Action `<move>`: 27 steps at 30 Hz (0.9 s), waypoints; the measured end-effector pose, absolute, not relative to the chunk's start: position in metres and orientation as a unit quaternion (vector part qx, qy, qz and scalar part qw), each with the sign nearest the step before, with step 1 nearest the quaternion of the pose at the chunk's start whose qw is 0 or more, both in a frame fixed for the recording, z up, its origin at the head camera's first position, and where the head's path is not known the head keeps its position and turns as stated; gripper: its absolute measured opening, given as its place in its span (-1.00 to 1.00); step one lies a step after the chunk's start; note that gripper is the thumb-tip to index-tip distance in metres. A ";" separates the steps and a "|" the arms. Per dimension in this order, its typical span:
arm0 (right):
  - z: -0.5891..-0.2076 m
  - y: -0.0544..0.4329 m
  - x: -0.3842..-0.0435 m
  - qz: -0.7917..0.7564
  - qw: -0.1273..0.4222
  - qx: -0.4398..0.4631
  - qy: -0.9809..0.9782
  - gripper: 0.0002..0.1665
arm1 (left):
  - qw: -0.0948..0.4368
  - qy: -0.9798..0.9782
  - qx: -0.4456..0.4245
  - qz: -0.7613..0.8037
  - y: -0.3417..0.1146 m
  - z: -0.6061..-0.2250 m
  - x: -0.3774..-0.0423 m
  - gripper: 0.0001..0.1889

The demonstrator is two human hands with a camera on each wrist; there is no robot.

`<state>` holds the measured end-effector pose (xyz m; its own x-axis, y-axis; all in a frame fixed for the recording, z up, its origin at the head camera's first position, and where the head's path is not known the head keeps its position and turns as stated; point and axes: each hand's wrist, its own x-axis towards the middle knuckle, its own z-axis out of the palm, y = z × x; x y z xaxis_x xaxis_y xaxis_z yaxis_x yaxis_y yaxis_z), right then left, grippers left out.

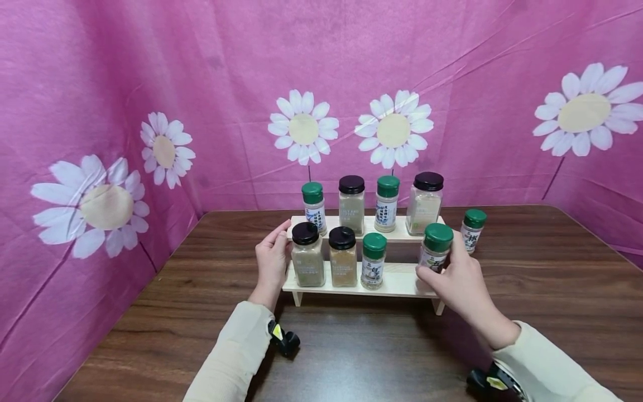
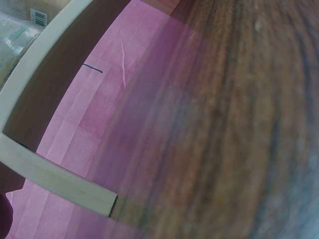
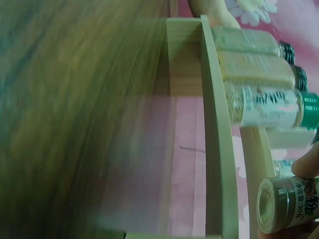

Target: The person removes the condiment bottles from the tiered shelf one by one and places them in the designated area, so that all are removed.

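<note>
A two-tier wooden spice rack (image 1: pixel 397 283) stands on the table. My left hand (image 1: pixel 272 262) holds the rack's left end by the upper tier; its fingertips are partly hidden. With my right hand (image 1: pixel 464 279) I grip a green-lidded spice jar (image 1: pixel 438 239) over the right end of the lower tier. In the right wrist view the base of this spice jar (image 3: pixel 269 205) shows, raised off the shelf. On the lower tier stand two black-lidded jars, one greenish (image 1: pixel 308 267) and one tan (image 1: pixel 344 269), and a green-lidded jar (image 1: pixel 373 271).
Along the upper tier stand green-lidded jars (image 1: pixel 386 215) alternating with black-lidded jars (image 1: pixel 351 215). Another green-lidded jar (image 1: pixel 471 237) stands on the wooden table (image 1: pixel 211 312), right of the rack. Behind hangs a pink cloth (image 1: pixel 241 67) with daisies.
</note>
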<state>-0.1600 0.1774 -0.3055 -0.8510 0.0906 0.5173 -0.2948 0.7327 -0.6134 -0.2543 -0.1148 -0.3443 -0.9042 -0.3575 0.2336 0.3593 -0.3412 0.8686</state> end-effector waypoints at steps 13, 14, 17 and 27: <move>-0.306 0.212 -0.165 0.359 0.284 0.008 -0.889 -0.35 | 0.218 -0.534 0.004 -0.817 -0.115 -0.344 -0.253 -0.67; -0.306 0.214 -0.165 0.361 0.285 0.004 -0.888 -0.35 | 0.218 -0.535 0.006 -0.816 -0.115 -0.344 -0.253 -0.67; -0.307 0.220 -0.166 0.364 0.285 -0.007 -0.887 -0.34 | 0.221 -0.538 0.011 -0.814 -0.116 -0.345 -0.254 -0.67; -0.305 0.246 -0.176 0.389 0.257 -0.084 -0.881 -0.29 | 0.219 -0.541 0.004 -0.812 -0.115 -0.344 -0.254 -0.66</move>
